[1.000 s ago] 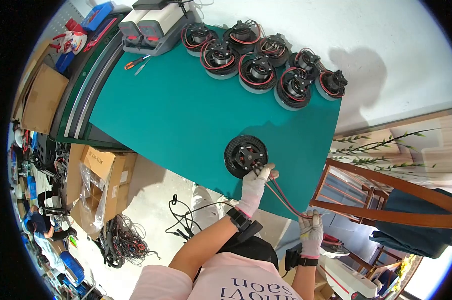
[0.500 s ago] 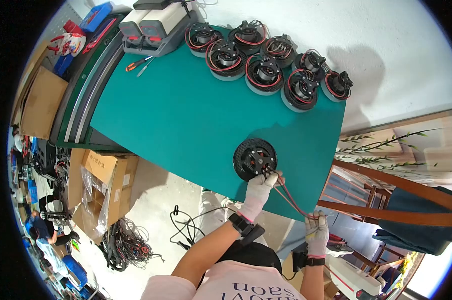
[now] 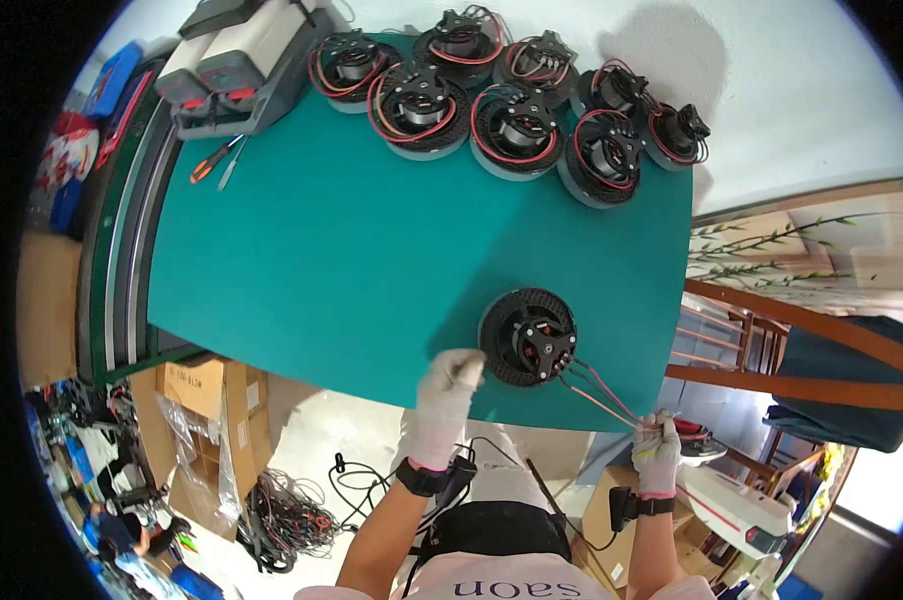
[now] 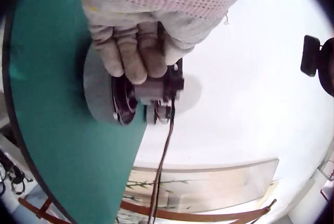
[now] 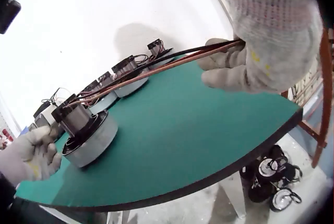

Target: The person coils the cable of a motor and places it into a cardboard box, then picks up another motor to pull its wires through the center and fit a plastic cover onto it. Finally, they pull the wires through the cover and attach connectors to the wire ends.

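A black wheel with a motor unit (image 3: 529, 337) lies on the green table near its front edge, a three-armed bracket on top. Red, black and orange-brown wires (image 3: 604, 393) run from its hub to my gloved right hand (image 3: 657, 452). That hand pinches their far ends just past the table edge, and the right wrist view shows the wires (image 5: 156, 69) stretched nearly straight. Beside the wheel's left side is my gloved left hand (image 3: 446, 400), fingers loosely curled and holding nothing. In the left wrist view its fingers (image 4: 130, 62) overlap the wheel (image 4: 99, 91).
Several similar wheels (image 3: 517, 135) with coiled wires stand along the back of the table (image 3: 322, 240). An orange-handled screwdriver (image 3: 212, 162) lies at the left by a grey two-bay device (image 3: 234, 75). Cardboard box (image 3: 197, 385) on the floor at left; wooden rack (image 3: 802, 375) at right.
My left hand has let go of the wires by the wheel's hub and moved left. The right hand still holds the wire ends. The head view has shifted.
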Available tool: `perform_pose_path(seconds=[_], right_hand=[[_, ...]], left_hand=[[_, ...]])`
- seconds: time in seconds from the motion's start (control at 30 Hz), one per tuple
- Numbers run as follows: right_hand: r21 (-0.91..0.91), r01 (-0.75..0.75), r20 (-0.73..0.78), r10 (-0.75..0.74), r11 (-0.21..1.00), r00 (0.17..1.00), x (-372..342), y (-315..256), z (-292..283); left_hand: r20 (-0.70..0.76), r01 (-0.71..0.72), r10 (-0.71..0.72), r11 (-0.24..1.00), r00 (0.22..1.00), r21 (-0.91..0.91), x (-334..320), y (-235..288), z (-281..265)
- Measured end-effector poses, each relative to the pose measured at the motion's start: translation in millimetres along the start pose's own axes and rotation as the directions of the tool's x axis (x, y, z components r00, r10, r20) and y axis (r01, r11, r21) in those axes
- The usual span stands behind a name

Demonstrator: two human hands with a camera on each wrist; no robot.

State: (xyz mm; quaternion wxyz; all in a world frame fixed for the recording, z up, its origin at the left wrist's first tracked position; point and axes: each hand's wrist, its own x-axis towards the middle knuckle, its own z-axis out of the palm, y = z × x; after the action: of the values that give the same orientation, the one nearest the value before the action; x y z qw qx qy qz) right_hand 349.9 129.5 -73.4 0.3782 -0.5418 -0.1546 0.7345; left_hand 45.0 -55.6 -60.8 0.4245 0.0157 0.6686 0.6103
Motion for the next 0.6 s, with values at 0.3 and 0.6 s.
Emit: perform_pose_path(seconds=[0.3,0.6], right_hand=[[0.171,0.164,-0.031,-0.161,0.972,0.986,-16.2,1.4,29.8],[0.192,0.272,-0.038,-0.27,0.943,0.962,-28.8,26.0,24.4]], left_hand=[[0.198,-0.13,0.035,0.859,0.98,0.495,56.8,14.2,-14.8],[0.22,-0.052,-0.051,0.898,0.974,0.437,57.2,14.8,-16.3]])
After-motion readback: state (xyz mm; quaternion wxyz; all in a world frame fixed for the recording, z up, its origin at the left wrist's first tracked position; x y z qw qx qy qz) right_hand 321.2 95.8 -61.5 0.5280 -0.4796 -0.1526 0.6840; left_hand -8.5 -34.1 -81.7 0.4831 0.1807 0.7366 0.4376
